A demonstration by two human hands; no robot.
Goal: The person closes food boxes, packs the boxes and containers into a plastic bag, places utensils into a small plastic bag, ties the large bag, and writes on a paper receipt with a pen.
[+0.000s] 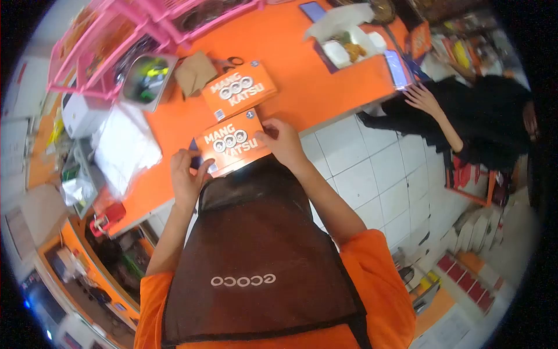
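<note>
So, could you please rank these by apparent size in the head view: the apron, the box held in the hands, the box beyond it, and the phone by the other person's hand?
1. Apron
2. Held box and farther box: too alike to rank, the held one seeming nearer
3. Phone

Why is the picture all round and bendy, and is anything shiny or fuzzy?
Head view: black corners and bent edges, probably from a very wide lens; head view: a white glare on the near edge of the front box, though its big letters read clearly; head view: the food looks fuzzy, too soft to make out well.
</note>
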